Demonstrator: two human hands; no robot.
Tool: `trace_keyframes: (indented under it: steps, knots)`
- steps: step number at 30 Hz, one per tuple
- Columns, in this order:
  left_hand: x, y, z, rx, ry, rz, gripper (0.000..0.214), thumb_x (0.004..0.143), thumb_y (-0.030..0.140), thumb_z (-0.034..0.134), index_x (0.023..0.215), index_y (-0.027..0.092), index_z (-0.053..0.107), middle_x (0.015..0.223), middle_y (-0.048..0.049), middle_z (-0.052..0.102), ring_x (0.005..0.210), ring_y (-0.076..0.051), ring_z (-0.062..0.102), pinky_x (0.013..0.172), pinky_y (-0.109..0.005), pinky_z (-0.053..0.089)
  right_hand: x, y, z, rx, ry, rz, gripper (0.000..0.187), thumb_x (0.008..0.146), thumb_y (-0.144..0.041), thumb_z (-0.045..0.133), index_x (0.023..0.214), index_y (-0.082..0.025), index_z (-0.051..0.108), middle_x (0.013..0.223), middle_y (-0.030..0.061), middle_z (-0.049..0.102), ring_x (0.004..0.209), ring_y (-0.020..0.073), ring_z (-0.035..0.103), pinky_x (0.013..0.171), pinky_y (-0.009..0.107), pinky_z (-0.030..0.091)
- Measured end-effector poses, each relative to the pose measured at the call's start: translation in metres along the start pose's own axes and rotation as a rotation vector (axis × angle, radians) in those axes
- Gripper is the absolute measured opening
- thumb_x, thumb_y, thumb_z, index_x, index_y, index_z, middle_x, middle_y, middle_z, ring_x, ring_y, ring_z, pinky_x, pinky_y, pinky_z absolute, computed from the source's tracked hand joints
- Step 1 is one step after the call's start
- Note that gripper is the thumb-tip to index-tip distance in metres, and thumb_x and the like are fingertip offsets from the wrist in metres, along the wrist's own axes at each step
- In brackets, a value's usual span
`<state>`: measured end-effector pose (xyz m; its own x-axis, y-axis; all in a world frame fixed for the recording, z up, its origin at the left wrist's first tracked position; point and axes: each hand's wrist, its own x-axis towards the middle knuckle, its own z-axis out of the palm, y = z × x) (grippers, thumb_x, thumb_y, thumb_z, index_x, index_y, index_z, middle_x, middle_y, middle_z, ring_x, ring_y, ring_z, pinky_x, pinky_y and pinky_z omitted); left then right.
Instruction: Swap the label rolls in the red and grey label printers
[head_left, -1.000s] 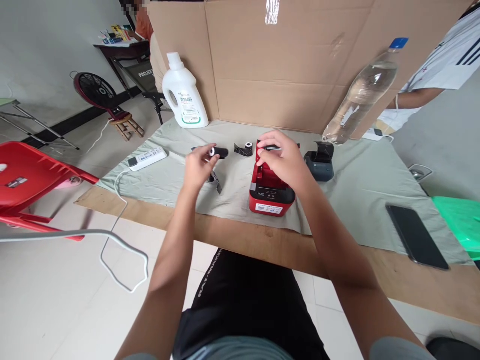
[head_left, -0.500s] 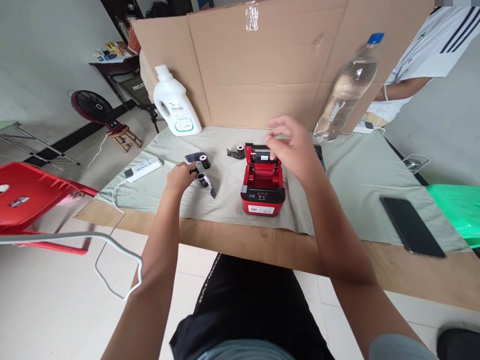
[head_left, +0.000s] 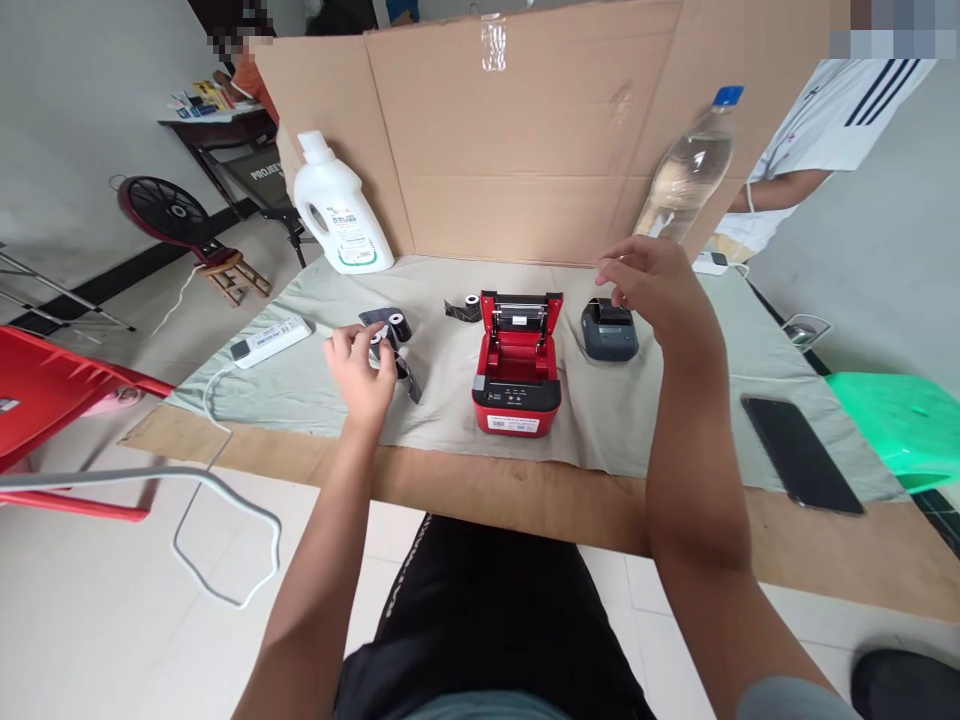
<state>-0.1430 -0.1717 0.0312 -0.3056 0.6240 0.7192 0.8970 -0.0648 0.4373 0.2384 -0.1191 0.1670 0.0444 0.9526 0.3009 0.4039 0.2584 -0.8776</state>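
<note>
My left hand (head_left: 362,365) is at the left group of small black rolls, its curved fingers and thumb around one black roll (head_left: 379,340). Touching or close beside it are another black roll (head_left: 402,326) with a white core and a black roll with a loose strip (head_left: 412,385). My right hand (head_left: 649,285) hangs in the air with fingers loosely bent and apart, nothing visible in them. Below it sits a small dark grey printer (head_left: 611,338). Between my hands stands a red label printer (head_left: 516,408), its lid raised and its inner bay bare.
A further black roll (head_left: 471,308) lies behind the red printer's left side. A white jug (head_left: 345,215) and a water bottle (head_left: 690,165) stand before a cardboard screen (head_left: 517,130). A power strip (head_left: 270,341) and a phone (head_left: 801,452) lie at the sides. People are behind the screen.
My right hand has moved right, from the red printer's raised lid to over the dark grey printer, now uncovered. My left hand has turned, fingers more spread around a black roll. The view shifted slightly.
</note>
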Motion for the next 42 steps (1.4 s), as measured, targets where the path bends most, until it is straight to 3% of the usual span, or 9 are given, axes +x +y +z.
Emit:
trace_keyframes:
  steps: [4,8,14,20,25,28,34,37,42]
  knots:
    - [0.002,-0.018,-0.006,-0.088,-0.013,-0.181,0.031,0.096,0.029,0.05,0.117,0.021,0.072,0.115,-0.0114,0.066,0.115,-0.027,0.061,0.109,-0.042,0.047,0.002,0.006,0.009,-0.033,-0.061,-0.047,0.009,0.087,-0.032,0.074,0.086,-0.024,0.069,0.085,0.0044,0.073,0.056,0.0141,0.055,0.052,0.031,0.043]
    - [-0.009,-0.041,-0.011,-0.203,-0.21,-0.37,0.033,0.092,0.035,0.053,0.113,0.019,0.074,0.111,-0.0087,0.076,0.1,-0.022,0.067,0.099,-0.037,0.053,0.004,0.01,0.007,-0.035,-0.064,-0.057,0.008,0.09,-0.033,0.073,0.089,-0.025,0.07,0.086,0.0049,0.073,0.059,0.016,0.057,0.057,0.034,0.048]
    - [-0.02,-0.041,0.01,-0.227,-0.478,-0.288,0.041,0.083,0.042,0.07,0.118,0.021,0.073,0.119,-0.0099,0.08,0.108,-0.027,0.072,0.105,-0.041,0.052,0.006,0.013,0.008,-0.032,-0.081,-0.066,0.006,0.091,-0.032,0.073,0.091,-0.026,0.072,0.087,0.0046,0.073,0.061,0.0165,0.058,0.06,0.035,0.049]
    - [-0.018,-0.043,0.022,-0.289,-0.478,-0.262,0.034,0.081,0.043,0.073,0.109,0.023,0.074,0.114,-0.0096,0.082,0.109,-0.028,0.075,0.102,-0.04,0.055,0.002,0.007,0.015,-0.062,-0.088,-0.086,0.006,0.089,-0.031,0.073,0.087,-0.026,0.07,0.085,0.0027,0.072,0.059,0.0161,0.056,0.059,0.034,0.049]
    - [-0.011,-0.023,0.018,-0.795,-0.394,-0.351,0.043,0.082,0.059,0.073,0.101,0.021,0.077,0.104,-0.0115,0.082,0.098,-0.026,0.077,0.092,-0.041,0.061,-0.004,-0.006,0.015,-0.104,-0.061,-0.021,0.003,0.086,-0.027,0.07,0.086,-0.024,0.07,0.086,0.0028,0.073,0.057,0.0147,0.056,0.053,0.031,0.042]
    - [0.003,0.017,0.014,-0.913,-0.519,-0.202,0.045,0.081,0.059,0.078,0.106,0.021,0.08,0.105,-0.0109,0.082,0.101,-0.027,0.077,0.093,-0.042,0.062,-0.007,-0.01,0.015,-0.109,-0.068,-0.016,0.003,0.087,-0.027,0.068,0.086,-0.024,0.069,0.087,0.0031,0.073,0.058,0.0144,0.056,0.055,0.032,0.044]
    - [0.031,0.1,0.027,-0.641,-0.92,0.387,0.032,0.093,0.032,0.066,0.122,0.025,0.077,0.119,-0.0071,0.081,0.104,-0.025,0.075,0.086,-0.035,0.058,-0.008,-0.009,0.017,-0.108,-0.102,-0.016,0.003,0.087,-0.027,0.068,0.085,-0.026,0.07,0.087,0.0036,0.072,0.06,0.0162,0.057,0.053,0.032,0.044]
    - [0.037,0.117,0.047,-0.474,-0.968,0.56,0.026,0.084,0.019,0.067,0.106,0.026,0.079,0.101,-0.0046,0.082,0.089,-0.025,0.074,0.088,-0.039,0.054,-0.008,-0.009,0.019,-0.123,-0.12,-0.011,0.004,0.089,-0.025,0.069,0.085,-0.026,0.069,0.085,0.0025,0.071,0.061,0.0157,0.056,0.058,0.034,0.048]
    - [0.038,0.122,0.065,-0.332,-0.987,0.604,0.017,0.075,0.014,0.075,0.085,0.028,0.079,0.087,-0.0006,0.081,0.085,-0.026,0.073,0.103,-0.048,0.043,-0.005,-0.002,0.025,-0.129,-0.119,-0.068,0.003,0.088,-0.028,0.071,0.086,-0.025,0.071,0.082,0.0023,0.069,0.071,0.0186,0.06,0.069,0.036,0.053]
